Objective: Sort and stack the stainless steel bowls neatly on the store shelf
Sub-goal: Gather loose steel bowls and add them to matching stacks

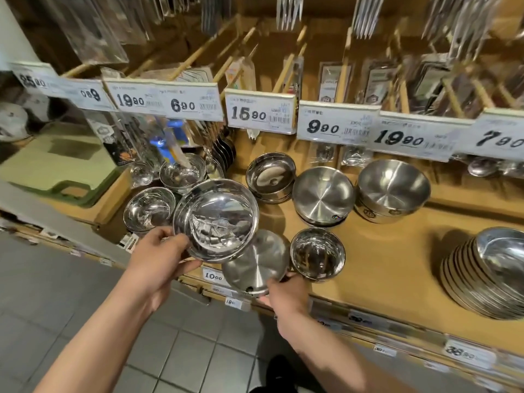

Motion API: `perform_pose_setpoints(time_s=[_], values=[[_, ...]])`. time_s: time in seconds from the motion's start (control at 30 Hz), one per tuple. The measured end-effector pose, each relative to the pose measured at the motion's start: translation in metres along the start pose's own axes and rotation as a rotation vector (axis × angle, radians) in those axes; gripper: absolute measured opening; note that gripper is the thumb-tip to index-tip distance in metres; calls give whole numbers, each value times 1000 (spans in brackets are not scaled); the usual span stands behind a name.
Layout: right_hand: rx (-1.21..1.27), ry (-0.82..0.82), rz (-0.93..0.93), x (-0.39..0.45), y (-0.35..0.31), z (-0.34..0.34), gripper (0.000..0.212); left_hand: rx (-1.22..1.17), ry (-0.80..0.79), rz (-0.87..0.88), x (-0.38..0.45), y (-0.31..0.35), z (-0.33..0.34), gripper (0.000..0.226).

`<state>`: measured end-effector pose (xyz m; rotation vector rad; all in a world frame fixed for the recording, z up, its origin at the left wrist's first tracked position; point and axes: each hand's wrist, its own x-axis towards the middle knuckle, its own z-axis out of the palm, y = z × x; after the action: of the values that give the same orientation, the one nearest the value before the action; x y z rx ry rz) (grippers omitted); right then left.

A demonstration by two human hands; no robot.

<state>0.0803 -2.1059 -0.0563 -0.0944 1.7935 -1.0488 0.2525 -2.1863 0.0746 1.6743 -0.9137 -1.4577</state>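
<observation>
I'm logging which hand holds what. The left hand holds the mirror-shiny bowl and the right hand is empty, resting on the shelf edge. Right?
Not quite. In the head view the left hand does hold the shiny bowl, but the right hand isn't empty: it grips a brushed steel bowl at the shelf front.

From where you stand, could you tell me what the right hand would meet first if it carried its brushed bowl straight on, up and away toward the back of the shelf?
Probably the small shiny bowl, just beyond the right hand and its brushed bowl; depth is unclear.
</observation>
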Motion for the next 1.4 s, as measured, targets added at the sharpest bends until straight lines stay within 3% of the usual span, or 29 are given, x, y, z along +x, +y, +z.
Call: perform_pose_setpoints(time_s=[0.23,0.37,0.5,0.6,0.67,1.03,1.27,1.4], values=[[179,50,27,16,-6,-2,4,48,-11,-4,1,-7,10,16],[336,9,112,19,-12,-25,15,52,-13,-26,4,-8,18,14],[532,87,189,26,-18,-68,29,69,-45,-38,4,-12,31,13],[610,269,129,36,-27,-98,52,89,-96,-36,2,-15,46,14],[600,335,69,41,-34,-115,48,108,-130,-41,0,-17,57,14],[533,317,-116,12,-37,-196,29,283,-342,-72,-9,-57,131,19],[540,302,-352,-32,-59,-243,31,413,-414,-75,-13,-81,177,21],[567,289,-357,-49,-63,-269,34,462,-473,-79,-20,-91,202,27]])
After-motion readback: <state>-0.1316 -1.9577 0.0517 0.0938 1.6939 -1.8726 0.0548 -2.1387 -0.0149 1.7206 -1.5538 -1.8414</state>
